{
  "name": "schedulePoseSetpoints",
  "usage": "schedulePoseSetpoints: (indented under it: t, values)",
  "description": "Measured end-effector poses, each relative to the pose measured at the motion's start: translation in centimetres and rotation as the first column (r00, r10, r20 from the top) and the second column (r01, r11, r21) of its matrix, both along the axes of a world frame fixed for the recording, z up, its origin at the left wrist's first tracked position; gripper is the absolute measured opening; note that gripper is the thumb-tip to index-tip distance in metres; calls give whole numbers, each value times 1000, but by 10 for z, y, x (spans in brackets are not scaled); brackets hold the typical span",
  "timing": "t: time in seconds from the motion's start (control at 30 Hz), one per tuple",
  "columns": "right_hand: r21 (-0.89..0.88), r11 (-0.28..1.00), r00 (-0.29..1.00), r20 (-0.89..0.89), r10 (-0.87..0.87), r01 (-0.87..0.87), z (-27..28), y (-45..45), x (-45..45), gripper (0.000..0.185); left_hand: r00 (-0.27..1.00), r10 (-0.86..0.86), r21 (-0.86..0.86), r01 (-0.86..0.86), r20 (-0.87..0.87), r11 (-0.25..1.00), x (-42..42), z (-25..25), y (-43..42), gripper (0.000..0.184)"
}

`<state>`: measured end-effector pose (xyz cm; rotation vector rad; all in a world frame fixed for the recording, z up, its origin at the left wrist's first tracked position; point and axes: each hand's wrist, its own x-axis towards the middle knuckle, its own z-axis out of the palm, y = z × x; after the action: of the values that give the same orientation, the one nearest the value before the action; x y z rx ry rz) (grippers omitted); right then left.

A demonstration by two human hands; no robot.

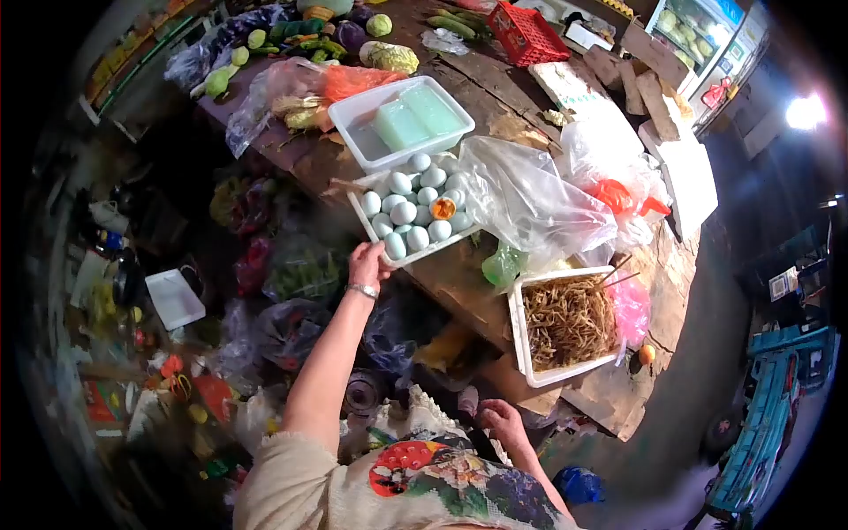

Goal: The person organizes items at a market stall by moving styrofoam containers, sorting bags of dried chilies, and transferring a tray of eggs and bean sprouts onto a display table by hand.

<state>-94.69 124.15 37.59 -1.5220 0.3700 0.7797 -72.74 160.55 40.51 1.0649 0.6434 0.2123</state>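
Observation:
My left hand [367, 269] grips the near left corner of a white tray [426, 251], its fingers at the rim. Pale bluish eggs [404, 213] fill the tray, and among them one shows a bright orange inside [442, 208]. Down by my body, away from the table, is my right hand [502, 421]; its fingers are loosely bent and apart, and nothing shows in them. Right behind the eggs stands a white tub [347, 132] with pale green blocks [413, 119]. Clear plastic sheeting [530, 199] lies against the egg tray's right side.
A white box [523, 349] of thin brown dried strips stands at the table's near right edge, beside a pink bag [631, 309]. Vegetables [389, 57] and a red basket [527, 34] lie farther back. Bags [296, 331] crowd the floor at left; a blue cart [764, 424] stands right.

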Motion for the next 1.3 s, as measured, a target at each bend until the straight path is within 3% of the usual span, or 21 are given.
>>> schedulePoseSetpoints:
  t: [0.3, 0.37, 0.5, 0.57, 0.73, 0.83, 0.9, 0.97, 1.03, 1.1, 1.13, 1.23, 1.27, 1.3]
  values:
    - [136, 991, 982, 185, -32, 7, 24, 45, 110, 25, 994, -95, -54, 98, 47, 994, -67, 0, 20, 14]
    - [21, 1000, 956, 295, 7, -14, 62, 64, 145, 27, 995, -95, -53, 96, 28, 994, -77, 9, 18, 12]
    - [-127, 992, 771, 633, 63, 23, 54, 86, 212, 29, 994, -107, -78, 109, 33, 991, -95, 10, 24, 11]
    - [-284, 957, 694, 699, 171, 50, 67, 100, 238, 31, 994, -107, -94, 110, 39, 989, -105, 13, 27, 11]
    - [-323, 945, 700, 687, 196, 53, 31, 129, 290, 42, 991, -129, -58, 130, 22, 990, -121, 11, 38, 13]
    - [-233, 971, 787, 607, 106, 49, 33, 152, 309, 46, 988, -148, -64, 150, 37, 987, -122, 17, 43, 18]
    - [-14, 998, 923, 383, -46, 56, 43, 162, 312, 47, 987, -162, -42, 162, 3, 986, -122, 23, 45, 16]
    - [134, 991, 954, 296, -39, -1, 40, 159, 314, 43, 980, -197, -27, 196, -23, 980, -119, 29, 48, 15]
    - [244, 967, 956, 260, -135, 70, 25, 161, 313, 40, 972, -230, -13, 230, -42, 973, -116, 28, 51, 13]
    - [209, 972, 939, 299, -171, 110, 18, 161, 306, 39, 964, -256, 149, 264, -71, 953, -114, 23, 56, 11]
    - [177, 974, 919, 342, -198, 145, 21, 164, 300, 39, 962, -265, 120, 271, -69, 955, -115, 26, 60, 10]
    - [238, 944, 919, 268, -288, 226, 29, 159, 269, 39, 970, -240, 153, 231, 43, 961, -125, 16, 64, 11]
    - [273, 927, 923, 214, -320, 258, 50, 159, 253, 39, 965, -260, 134, 258, -1, 957, -134, 18, 65, 13]
    - [269, 926, 924, 207, -323, 264, 51, 155, 240, 39, 971, -239, 208, 227, 31, 951, -142, 19, 59, 9]
